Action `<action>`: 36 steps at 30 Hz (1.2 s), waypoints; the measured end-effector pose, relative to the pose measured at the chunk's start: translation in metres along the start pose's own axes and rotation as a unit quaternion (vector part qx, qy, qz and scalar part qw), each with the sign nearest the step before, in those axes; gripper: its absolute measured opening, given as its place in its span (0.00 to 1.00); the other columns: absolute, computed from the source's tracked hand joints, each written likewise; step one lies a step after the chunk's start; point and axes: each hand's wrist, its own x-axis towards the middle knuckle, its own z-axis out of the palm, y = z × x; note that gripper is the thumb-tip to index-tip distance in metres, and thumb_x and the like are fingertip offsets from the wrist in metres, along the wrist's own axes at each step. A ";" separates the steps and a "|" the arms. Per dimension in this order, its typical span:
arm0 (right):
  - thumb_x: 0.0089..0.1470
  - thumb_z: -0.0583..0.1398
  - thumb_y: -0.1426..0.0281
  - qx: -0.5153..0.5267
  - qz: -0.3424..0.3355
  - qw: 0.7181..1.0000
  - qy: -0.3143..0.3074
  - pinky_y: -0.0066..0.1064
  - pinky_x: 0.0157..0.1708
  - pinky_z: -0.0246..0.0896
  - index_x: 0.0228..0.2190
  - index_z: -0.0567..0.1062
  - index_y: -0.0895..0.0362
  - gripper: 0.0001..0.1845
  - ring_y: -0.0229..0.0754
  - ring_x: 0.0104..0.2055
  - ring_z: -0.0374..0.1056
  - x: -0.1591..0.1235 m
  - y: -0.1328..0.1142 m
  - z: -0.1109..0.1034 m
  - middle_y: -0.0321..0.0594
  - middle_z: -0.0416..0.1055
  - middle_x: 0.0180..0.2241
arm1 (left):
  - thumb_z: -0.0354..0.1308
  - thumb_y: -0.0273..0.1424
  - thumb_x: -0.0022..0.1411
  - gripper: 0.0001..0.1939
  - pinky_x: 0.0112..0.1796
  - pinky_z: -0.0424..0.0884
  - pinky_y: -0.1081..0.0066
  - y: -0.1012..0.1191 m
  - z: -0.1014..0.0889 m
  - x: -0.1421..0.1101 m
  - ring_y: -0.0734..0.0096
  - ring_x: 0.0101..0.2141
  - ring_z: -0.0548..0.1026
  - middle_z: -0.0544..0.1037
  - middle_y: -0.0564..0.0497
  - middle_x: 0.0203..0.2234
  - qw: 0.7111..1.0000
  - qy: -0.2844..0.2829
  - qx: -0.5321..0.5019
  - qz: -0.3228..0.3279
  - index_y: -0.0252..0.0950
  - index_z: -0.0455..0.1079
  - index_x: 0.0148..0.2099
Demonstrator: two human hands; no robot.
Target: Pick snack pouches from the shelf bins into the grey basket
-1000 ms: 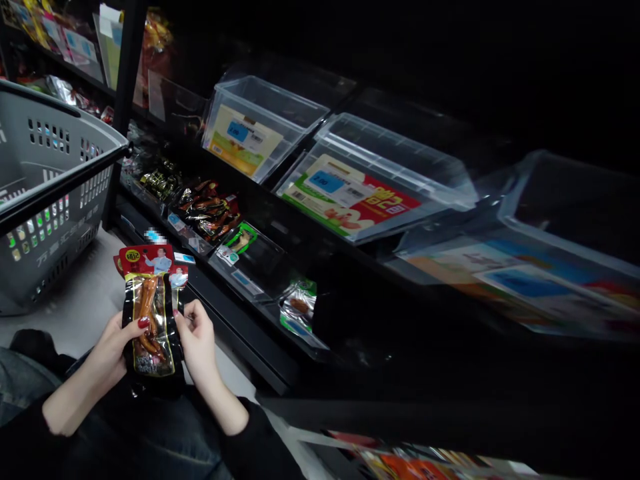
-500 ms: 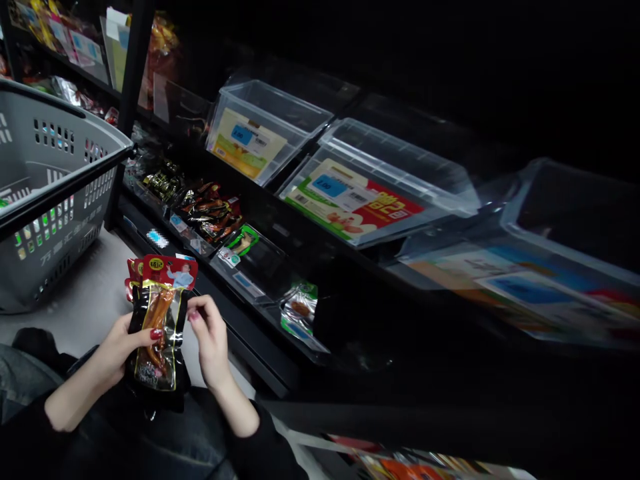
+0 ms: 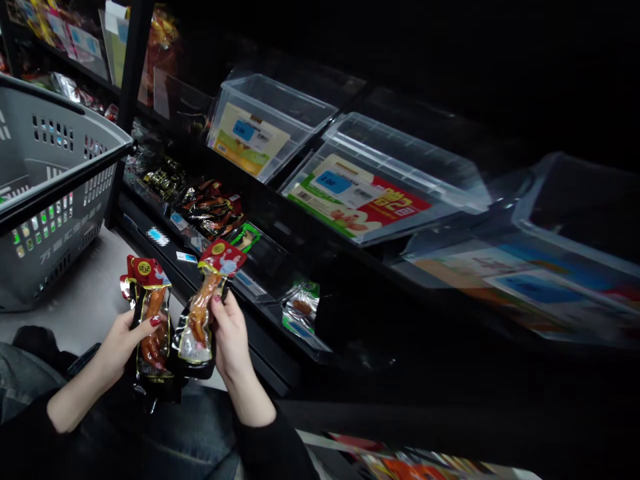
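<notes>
In the head view, my left hand (image 3: 123,343) is closed round a small stack of vacuum-packed chicken feet packets (image 3: 154,303), thumb across the front one. Their tops are red with a yellow badge, and brown meat shows through the clear windows. Just right of the stack, my right hand (image 3: 231,333) pinches a single packet of the same kind (image 3: 201,320) by its right edge, tilted to the right. The two hands are apart, above my knees. How many packets the left hand holds is partly hidden.
A grey shopping basket (image 3: 75,157) with a black rim stands at the left. Along the low shelf are a bin of similar packets (image 3: 213,207), a green-edged packet (image 3: 245,237) and another packet (image 3: 301,307). Clear plastic bins (image 3: 273,120) with price labels line the shelf above.
My right hand has taken one packet off the front of the stack and moved it to the right. The left hand still holds the others, where another packet now shows in front.
</notes>
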 end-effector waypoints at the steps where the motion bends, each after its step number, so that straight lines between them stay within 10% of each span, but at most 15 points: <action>1: 0.46 0.56 0.61 -0.005 0.001 1.000 0.012 0.33 0.32 0.62 0.35 0.68 0.55 0.14 0.41 0.30 0.66 0.005 -0.002 -0.006 0.38 0.70 0.31 | 0.62 0.35 0.47 0.14 0.30 0.68 0.73 0.000 0.000 0.000 0.68 0.26 0.75 0.79 0.51 0.25 1.000 -0.001 -0.004 -0.003 0.33 0.74 0.36; 9: 0.44 0.57 0.64 -0.248 -0.048 0.967 0.007 0.28 0.26 0.54 0.21 0.66 0.56 0.09 0.36 0.23 0.57 0.030 0.013 -0.031 0.31 0.63 0.19 | 0.61 0.36 0.48 0.13 0.28 0.68 0.75 -0.003 -0.004 -0.003 0.69 0.27 0.74 0.79 0.52 0.24 0.998 -0.053 0.015 0.002 0.34 0.74 0.36; 36: 0.51 0.52 0.67 -0.329 -0.081 0.933 -0.117 0.28 0.21 0.47 0.19 0.65 0.54 0.11 0.37 0.20 0.53 -0.008 0.024 0.014 0.31 0.57 0.17 | 0.65 0.34 0.44 0.08 0.25 0.68 0.77 0.003 -0.004 -0.008 0.74 0.20 0.73 0.78 0.53 0.18 0.995 -0.069 -0.067 -0.011 0.35 0.75 0.28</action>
